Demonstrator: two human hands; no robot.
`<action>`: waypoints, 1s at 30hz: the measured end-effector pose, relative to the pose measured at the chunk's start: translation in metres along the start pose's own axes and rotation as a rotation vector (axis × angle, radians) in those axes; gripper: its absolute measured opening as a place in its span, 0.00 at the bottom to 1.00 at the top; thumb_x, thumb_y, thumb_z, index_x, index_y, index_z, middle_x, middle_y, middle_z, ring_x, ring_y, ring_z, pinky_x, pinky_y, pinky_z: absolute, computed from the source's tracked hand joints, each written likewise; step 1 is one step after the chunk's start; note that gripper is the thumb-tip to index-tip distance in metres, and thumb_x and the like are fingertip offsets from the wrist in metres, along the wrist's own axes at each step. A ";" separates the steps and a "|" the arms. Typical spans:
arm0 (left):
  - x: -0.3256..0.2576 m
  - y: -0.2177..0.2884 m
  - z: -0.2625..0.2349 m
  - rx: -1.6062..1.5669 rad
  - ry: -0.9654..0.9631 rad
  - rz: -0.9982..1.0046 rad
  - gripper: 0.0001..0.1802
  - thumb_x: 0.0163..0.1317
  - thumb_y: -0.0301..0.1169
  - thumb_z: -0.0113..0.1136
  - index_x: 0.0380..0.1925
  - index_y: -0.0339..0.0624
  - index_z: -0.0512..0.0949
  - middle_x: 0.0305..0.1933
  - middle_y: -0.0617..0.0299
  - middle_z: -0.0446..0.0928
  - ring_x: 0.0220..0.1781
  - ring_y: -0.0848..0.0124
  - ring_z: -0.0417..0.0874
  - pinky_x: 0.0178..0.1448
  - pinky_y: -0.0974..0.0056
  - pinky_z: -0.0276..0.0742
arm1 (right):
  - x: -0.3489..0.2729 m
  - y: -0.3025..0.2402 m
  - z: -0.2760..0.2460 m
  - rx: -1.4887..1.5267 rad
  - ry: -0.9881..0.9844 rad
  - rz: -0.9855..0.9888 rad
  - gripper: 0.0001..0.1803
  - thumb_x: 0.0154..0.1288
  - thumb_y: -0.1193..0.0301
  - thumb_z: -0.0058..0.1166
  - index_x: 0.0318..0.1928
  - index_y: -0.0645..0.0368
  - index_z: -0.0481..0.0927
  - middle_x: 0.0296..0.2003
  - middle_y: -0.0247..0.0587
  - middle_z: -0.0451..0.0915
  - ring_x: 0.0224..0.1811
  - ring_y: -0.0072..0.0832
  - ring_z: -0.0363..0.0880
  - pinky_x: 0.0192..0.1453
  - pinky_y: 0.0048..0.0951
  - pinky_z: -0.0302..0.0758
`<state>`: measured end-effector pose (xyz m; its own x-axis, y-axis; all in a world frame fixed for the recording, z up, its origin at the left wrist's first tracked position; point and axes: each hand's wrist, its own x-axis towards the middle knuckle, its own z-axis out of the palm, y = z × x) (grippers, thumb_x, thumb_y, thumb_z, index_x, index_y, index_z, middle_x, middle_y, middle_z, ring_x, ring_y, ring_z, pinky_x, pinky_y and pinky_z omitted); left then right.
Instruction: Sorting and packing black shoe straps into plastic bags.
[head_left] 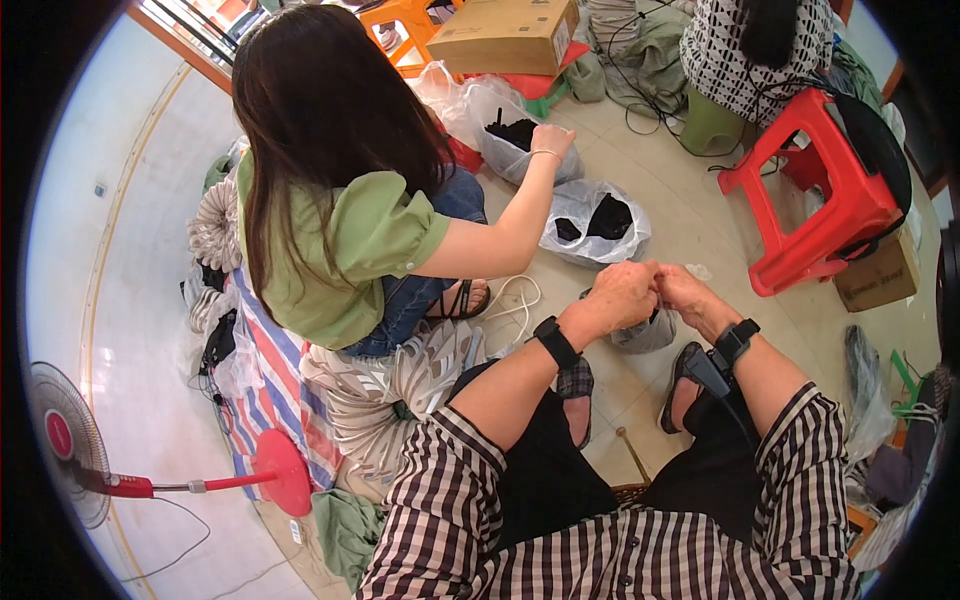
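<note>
My left hand (622,295) and my right hand (686,290) are pressed together in front of my knees, fingers closed around something small that is hidden between them. Both wrists carry black bands. Just below the hands lies a small clear plastic bag (648,334) on the tiled floor. A white cord (515,305) loops on the floor to the left of my hands. I sit with my sandalled feet (680,395) apart.
A person in a green top (340,250) sits to my left, one hand in a clear bag of dark pieces (515,135). Another such bag (595,222) lies nearby. A red plastic stool (825,190), cardboard boxes (505,35) and a red fan (90,460) stand around.
</note>
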<state>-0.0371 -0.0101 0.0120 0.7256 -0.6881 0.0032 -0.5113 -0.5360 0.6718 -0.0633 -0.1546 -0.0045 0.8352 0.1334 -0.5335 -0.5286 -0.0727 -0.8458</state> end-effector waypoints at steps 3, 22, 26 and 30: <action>0.000 0.000 0.000 0.010 -0.011 0.004 0.18 0.49 0.31 0.53 0.42 0.39 0.74 0.30 0.45 0.77 0.37 0.49 0.77 0.41 0.51 0.72 | -0.001 0.000 0.000 0.002 -0.003 -0.002 0.10 0.61 0.75 0.40 0.33 0.56 0.78 0.23 0.25 0.72 0.23 0.15 0.63 0.25 0.19 0.58; -0.002 0.003 -0.003 0.006 -0.022 -0.011 0.16 0.49 0.31 0.52 0.39 0.39 0.74 0.30 0.45 0.77 0.37 0.49 0.77 0.40 0.50 0.71 | 0.010 0.013 -0.001 0.046 -0.010 -0.010 0.09 0.60 0.76 0.40 0.32 0.57 0.77 0.23 0.26 0.71 0.23 0.15 0.64 0.26 0.19 0.59; -0.001 0.002 -0.002 -0.002 -0.020 -0.011 0.15 0.49 0.31 0.52 0.39 0.39 0.74 0.30 0.45 0.77 0.37 0.49 0.77 0.40 0.50 0.71 | 0.007 0.010 -0.001 0.062 0.009 0.018 0.09 0.60 0.76 0.40 0.32 0.57 0.77 0.23 0.26 0.71 0.24 0.15 0.64 0.26 0.19 0.59; 0.001 0.000 0.002 0.027 0.000 0.004 0.15 0.49 0.31 0.53 0.38 0.39 0.74 0.29 0.45 0.77 0.36 0.49 0.77 0.39 0.51 0.71 | 0.004 0.005 -0.003 0.012 0.008 0.017 0.09 0.60 0.76 0.40 0.33 0.57 0.77 0.24 0.26 0.72 0.24 0.15 0.64 0.27 0.19 0.59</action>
<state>-0.0372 -0.0120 0.0106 0.7237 -0.6901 0.0056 -0.5261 -0.5465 0.6515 -0.0623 -0.1571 -0.0108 0.8275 0.1240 -0.5476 -0.5442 -0.0633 -0.8366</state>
